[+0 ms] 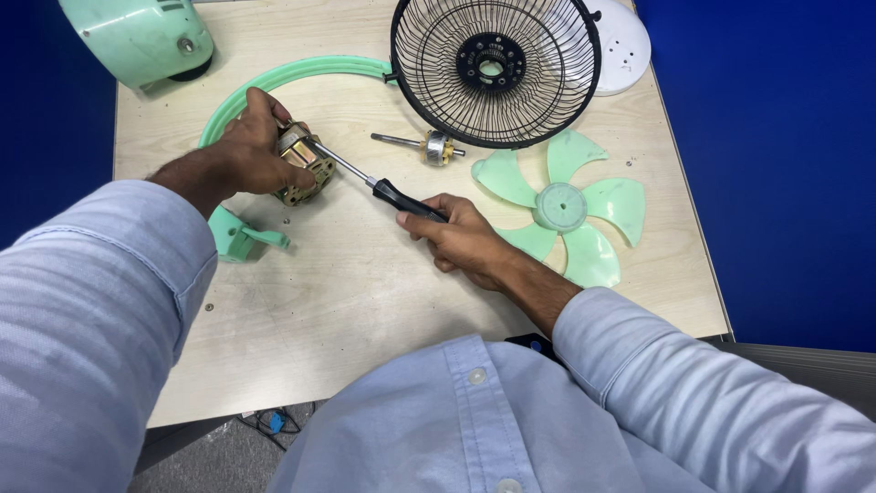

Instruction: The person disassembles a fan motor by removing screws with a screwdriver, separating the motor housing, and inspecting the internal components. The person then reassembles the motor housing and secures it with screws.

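My left hand [248, 149] grips a small fan motor [304, 162] with brass-coloured plates, holding it on the light wooden table [365, 283]. My right hand [461, 237] holds a screwdriver [383, 187] by its black handle. The metal shaft runs up and to the left, and its tip meets the top of the motor. Both arms wear light blue shirt sleeves.
A black wire fan guard [495, 68] stands at the back, with a rotor shaft [427, 144] in front of it. A mint green fan blade [561, 208] lies to the right. A green ring [301, 73], a green housing [137, 36], a white disc [625, 46] and a small green bracket [239, 239] also lie around.
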